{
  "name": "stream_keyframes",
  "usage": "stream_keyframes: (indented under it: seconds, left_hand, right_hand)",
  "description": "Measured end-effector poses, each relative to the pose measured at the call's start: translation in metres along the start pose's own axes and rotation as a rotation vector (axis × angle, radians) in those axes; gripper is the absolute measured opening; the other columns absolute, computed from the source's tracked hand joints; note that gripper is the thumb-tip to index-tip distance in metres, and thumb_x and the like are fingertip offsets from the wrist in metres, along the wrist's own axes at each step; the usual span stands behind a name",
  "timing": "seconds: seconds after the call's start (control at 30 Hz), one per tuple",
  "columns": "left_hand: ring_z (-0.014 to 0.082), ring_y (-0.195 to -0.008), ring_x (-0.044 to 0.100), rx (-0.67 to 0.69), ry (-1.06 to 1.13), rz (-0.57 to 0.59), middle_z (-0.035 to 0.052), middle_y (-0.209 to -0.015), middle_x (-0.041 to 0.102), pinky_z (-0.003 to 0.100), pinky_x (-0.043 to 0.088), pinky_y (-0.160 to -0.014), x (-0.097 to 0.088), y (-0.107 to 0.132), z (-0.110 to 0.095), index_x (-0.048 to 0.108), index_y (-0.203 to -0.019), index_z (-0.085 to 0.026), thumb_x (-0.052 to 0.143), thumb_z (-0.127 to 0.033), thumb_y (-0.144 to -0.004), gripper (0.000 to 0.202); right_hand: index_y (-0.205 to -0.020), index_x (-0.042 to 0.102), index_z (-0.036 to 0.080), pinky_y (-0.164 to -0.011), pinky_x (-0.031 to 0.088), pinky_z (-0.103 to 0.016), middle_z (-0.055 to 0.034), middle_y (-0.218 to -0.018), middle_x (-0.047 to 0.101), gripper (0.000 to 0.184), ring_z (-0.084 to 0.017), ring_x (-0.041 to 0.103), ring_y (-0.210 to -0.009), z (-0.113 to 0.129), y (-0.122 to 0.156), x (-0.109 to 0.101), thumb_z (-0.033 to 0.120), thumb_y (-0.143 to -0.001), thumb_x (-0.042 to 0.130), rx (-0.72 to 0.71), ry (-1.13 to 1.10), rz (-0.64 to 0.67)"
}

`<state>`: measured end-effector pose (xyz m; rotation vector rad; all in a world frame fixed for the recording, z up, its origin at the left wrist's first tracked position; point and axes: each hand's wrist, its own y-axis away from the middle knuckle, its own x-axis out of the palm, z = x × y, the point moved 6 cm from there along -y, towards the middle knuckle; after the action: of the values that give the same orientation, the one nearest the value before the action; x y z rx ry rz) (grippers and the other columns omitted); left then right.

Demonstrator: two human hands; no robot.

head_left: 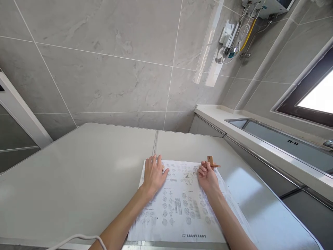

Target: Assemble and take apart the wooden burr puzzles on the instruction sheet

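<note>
A large printed sheet (179, 222) covered with small drawings and text lies on the white table, its heading upside down to me. My left hand (154, 175) rests palm down on its upper left part, fingers stretched out. A small tan bit shows beside the index finger, too hidden to name. My right hand (207, 175) is closed at the upper right edge of the sheet, fingers curled round a thin brown wooden stick (215, 165) that pokes out to the right. Just beyond the fingers a small brown block (210, 159) with a dark mark shows; whether it joins the stick I cannot tell.
The white table (78, 187) has a seam running up its middle. A white cable (78, 236) crosses its near left edge. On the right stands a counter with a sink (281, 139) below a window. Pipes and a socket (227, 33) are on the tiled wall.
</note>
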<state>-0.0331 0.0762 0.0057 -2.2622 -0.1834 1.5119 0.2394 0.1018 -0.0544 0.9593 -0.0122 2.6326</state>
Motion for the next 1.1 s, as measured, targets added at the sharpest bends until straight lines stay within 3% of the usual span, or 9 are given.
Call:
stream_keyframes:
  seconds: [0.17, 0.27, 0.43, 0.57, 0.67, 0.8, 0.97, 1.1]
  left_hand:
    - [0.0373, -0.133, 0.058, 0.009, 0.064, 0.065, 0.0204, -0.138, 0.062, 0.053, 0.052, -0.107, 0.006, 0.002, 0.001, 0.048, -0.140, -0.017, 0.064, -0.029, -0.094, 0.050]
    - [0.0370, -0.135, 0.058, 0.011, 0.095, 0.089, 0.0210, -0.141, 0.060, 0.052, 0.054, -0.106, 0.008, 0.003, 0.002, 0.047, -0.141, -0.016, 0.061, -0.023, -0.094, 0.050]
    - [0.0329, -0.142, 0.054, 0.062, 0.152, 0.131, 0.0180, -0.154, 0.051, 0.046, 0.058, -0.102, 0.008, 0.005, -0.003, 0.045, -0.146, -0.020, 0.056, -0.019, -0.096, 0.052]
    - [0.0299, -0.135, 0.060, 0.090, 0.175, 0.134, 0.0134, -0.155, 0.052, 0.044, 0.057, -0.105, 0.001, 0.003, -0.013, 0.048, -0.145, -0.023, 0.057, -0.028, -0.099, 0.047]
    - [0.0283, -0.130, 0.061, 0.060, 0.159, 0.105, 0.0113, -0.144, 0.061, 0.045, 0.053, -0.107, -0.007, -0.001, -0.015, 0.054, -0.138, -0.023, 0.046, -0.028, -0.106, 0.034]
    - [0.0270, -0.112, 0.067, -0.028, 0.088, 0.094, 0.0102, -0.123, 0.069, 0.042, 0.053, -0.096, -0.019, -0.009, -0.003, 0.063, -0.119, -0.021, 0.032, -0.022, -0.109, 0.032]
    - [0.0232, -0.079, 0.070, -0.168, 0.006, 0.163, 0.0090, -0.096, 0.071, 0.033, 0.048, -0.069, -0.025, -0.016, 0.021, 0.063, -0.097, -0.021, 0.028, -0.025, -0.110, 0.038]
    - [0.0273, -0.074, 0.070, -0.196, 0.043, 0.248, 0.0085, -0.079, 0.071, 0.033, 0.046, -0.066, -0.021, -0.015, 0.025, 0.063, -0.091, -0.022, 0.030, -0.029, -0.108, 0.038]
  right_hand:
    - [-0.087, 0.051, 0.025, -0.041, 0.041, -0.017, 0.0051, -0.079, 0.055, 0.027, -0.005, 0.039, -0.047, -0.001, 0.000, -0.002, 0.042, -0.097, 0.070, 0.014, -0.097, -0.033]
    - [-0.086, 0.052, 0.026, -0.039, 0.040, -0.017, 0.0053, -0.077, 0.054, 0.028, -0.006, 0.037, -0.046, -0.004, 0.004, 0.003, 0.044, -0.098, 0.069, 0.036, -0.103, -0.025]
    - [-0.080, 0.054, 0.024, -0.039, 0.039, -0.018, 0.0060, -0.074, 0.050, 0.031, -0.006, 0.035, -0.048, -0.013, 0.018, 0.025, 0.038, -0.086, 0.081, 0.117, -0.027, 0.066]
    - [-0.076, 0.056, 0.022, -0.040, 0.034, -0.020, 0.0053, -0.074, 0.050, 0.035, -0.006, 0.034, -0.050, -0.017, 0.034, 0.047, 0.037, -0.080, 0.087, 0.176, 0.093, 0.172]
    - [-0.077, 0.060, 0.021, -0.043, 0.033, -0.021, 0.0046, -0.074, 0.052, 0.036, -0.007, 0.036, -0.052, -0.016, 0.046, 0.059, 0.043, -0.079, 0.089, 0.184, 0.191, 0.240]
    - [-0.078, 0.061, 0.021, -0.045, 0.031, -0.023, 0.0046, -0.071, 0.052, 0.041, -0.008, 0.038, -0.053, -0.013, 0.056, 0.068, 0.051, -0.076, 0.089, 0.192, 0.315, 0.297]
    - [-0.082, 0.062, 0.021, -0.047, 0.030, -0.023, 0.0047, -0.068, 0.052, 0.045, -0.009, 0.040, -0.053, -0.014, 0.063, 0.075, 0.058, -0.075, 0.087, 0.188, 0.468, 0.358]
    - [-0.084, 0.062, 0.021, -0.047, 0.032, -0.023, 0.0045, -0.069, 0.055, 0.049, -0.009, 0.043, -0.052, -0.018, 0.069, 0.081, 0.064, -0.076, 0.083, 0.175, 0.575, 0.421]
